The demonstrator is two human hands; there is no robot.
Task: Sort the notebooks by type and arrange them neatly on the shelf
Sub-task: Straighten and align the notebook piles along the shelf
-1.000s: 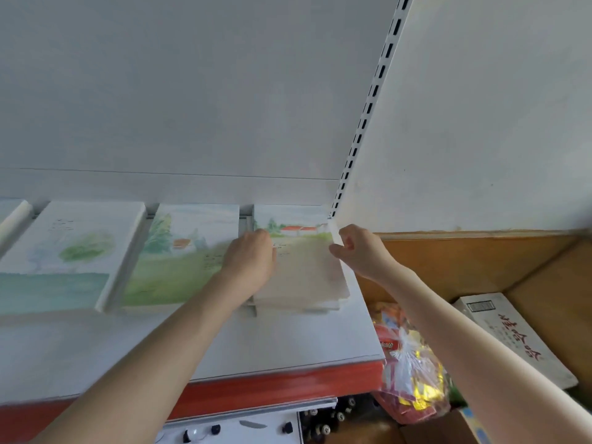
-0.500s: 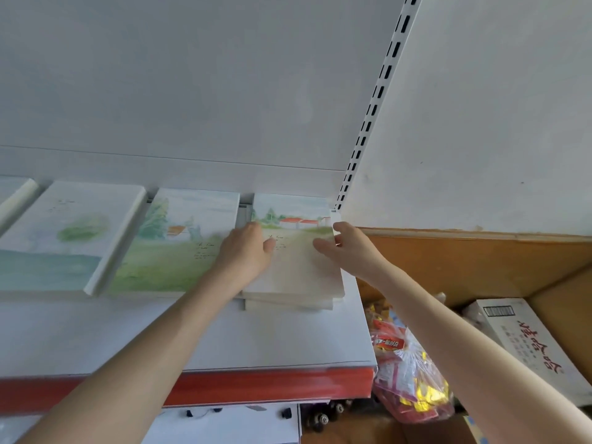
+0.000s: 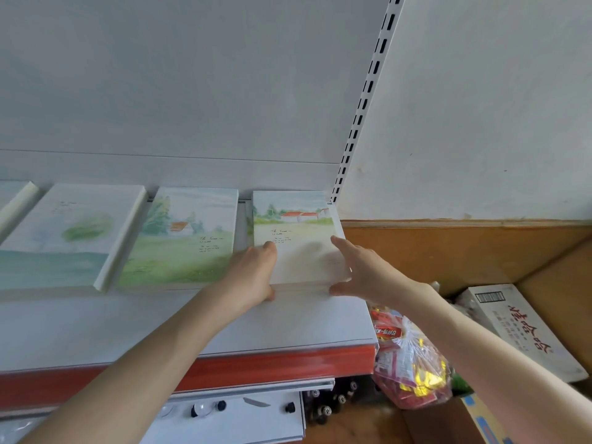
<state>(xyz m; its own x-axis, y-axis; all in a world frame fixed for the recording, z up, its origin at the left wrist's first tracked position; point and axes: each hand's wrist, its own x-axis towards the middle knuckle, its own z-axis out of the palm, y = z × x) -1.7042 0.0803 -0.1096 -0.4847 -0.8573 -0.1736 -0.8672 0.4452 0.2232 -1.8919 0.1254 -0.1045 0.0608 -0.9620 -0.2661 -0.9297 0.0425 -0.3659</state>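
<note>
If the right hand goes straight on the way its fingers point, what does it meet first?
Probably the white back panel: the right hand lies on the rightmost notebook stack, fingers pointing back-left across its cover. Depth is unclear.
</note>
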